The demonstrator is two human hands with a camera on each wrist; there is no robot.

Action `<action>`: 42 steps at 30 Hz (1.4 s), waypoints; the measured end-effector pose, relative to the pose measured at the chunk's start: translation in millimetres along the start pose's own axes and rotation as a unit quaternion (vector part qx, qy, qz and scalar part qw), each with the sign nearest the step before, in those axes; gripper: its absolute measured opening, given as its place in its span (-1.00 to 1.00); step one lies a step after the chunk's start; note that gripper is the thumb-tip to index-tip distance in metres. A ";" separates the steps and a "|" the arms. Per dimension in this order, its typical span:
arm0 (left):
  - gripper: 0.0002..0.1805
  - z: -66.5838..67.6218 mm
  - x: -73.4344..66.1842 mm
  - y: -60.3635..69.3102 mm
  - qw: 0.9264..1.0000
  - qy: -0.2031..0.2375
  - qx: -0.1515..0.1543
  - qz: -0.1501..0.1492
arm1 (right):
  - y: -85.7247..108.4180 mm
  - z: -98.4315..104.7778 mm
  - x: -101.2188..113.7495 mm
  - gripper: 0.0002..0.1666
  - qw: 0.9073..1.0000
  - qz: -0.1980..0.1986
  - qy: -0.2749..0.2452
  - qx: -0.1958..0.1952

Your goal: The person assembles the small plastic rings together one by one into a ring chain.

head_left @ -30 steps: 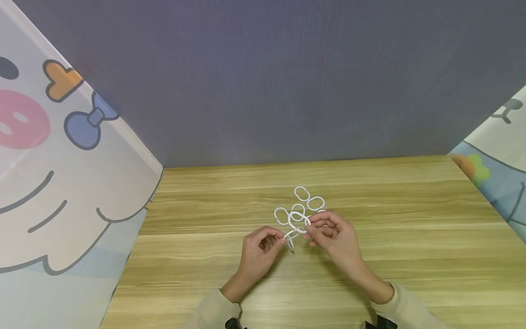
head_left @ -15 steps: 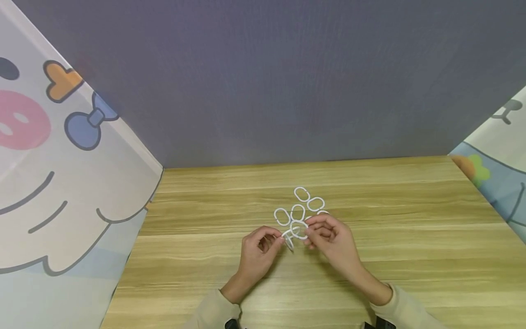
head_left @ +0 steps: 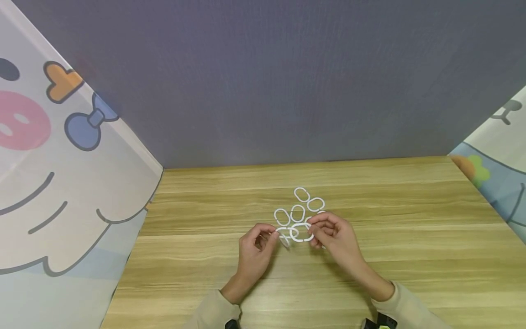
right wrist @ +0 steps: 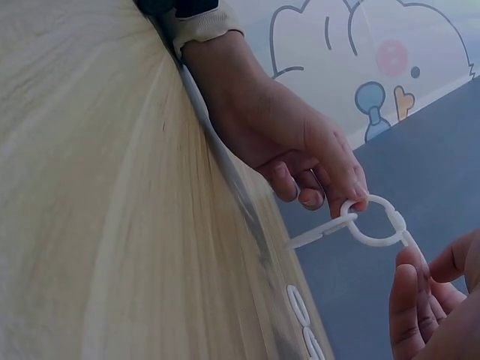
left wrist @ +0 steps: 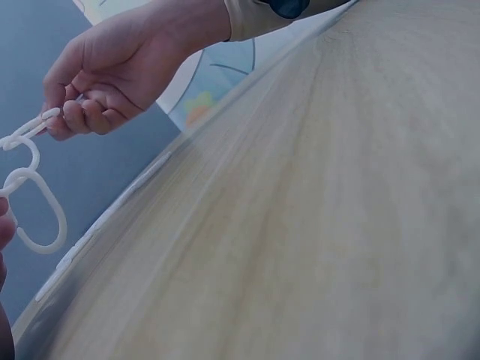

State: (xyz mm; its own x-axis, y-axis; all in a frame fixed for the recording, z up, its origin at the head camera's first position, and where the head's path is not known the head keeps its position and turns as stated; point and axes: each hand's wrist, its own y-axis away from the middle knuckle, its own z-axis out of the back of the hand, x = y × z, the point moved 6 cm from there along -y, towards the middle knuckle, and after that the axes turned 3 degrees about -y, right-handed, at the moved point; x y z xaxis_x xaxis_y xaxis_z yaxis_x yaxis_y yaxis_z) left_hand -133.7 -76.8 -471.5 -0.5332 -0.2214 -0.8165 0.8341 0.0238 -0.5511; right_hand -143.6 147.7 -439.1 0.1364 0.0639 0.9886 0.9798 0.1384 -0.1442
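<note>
Between thumb and fingers my left hand (head_left: 255, 253) pinches a white oval ring (head_left: 281, 230). Another white ring hangs from it; in the left wrist view this hanging ring (left wrist: 54, 214) tilts downward. My right hand (head_left: 341, 242) pinches a third white ring (head_left: 302, 241), which is hooked through the left hand's ring. In the right wrist view the left hand (right wrist: 277, 127) grips the linked ring (right wrist: 375, 241) by its edge, and the right hand (right wrist: 442, 315) holds the ring beside it.
Several loose white rings, among them one ring (head_left: 297, 188) farthest back, lie on the wooden table (head_left: 197, 265) just beyond the hands. A grey panel (head_left: 304, 91) stands behind the table, with cartoon-printed panels (head_left: 123, 183) at the sides.
The left hand has moved slightly left with its ring, and the right hand slightly right. The two held rings now lie side by side, drawn out in a line.
</note>
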 end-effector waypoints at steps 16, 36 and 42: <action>-0.91 -3.6 3.7 -0.3 0.998 0.012 0.031 0.049 | -0.2 -3.3 -4.4 -0.75 0.997 -0.055 -0.008 0.059; -0.85 -8.6 6.9 0.8 0.995 -0.010 0.079 0.056 | 0.3 -6.0 -8.7 -0.75 0.992 -0.083 -0.023 0.094; -0.72 -9.6 1.2 1.3 0.996 -0.003 0.091 -0.009 | 1.0 -4.7 -10.4 -0.74 0.991 -0.109 -0.011 0.079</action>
State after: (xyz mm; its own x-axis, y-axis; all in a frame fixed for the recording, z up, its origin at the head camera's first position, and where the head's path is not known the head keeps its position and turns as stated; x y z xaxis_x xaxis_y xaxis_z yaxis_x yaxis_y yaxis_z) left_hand -134.6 -67.7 -474.9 -0.5478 -0.2258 -0.8055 0.8365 -0.1580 -0.5246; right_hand -143.4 142.5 -449.3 -0.0815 0.0364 0.9960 0.9502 0.3043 0.0666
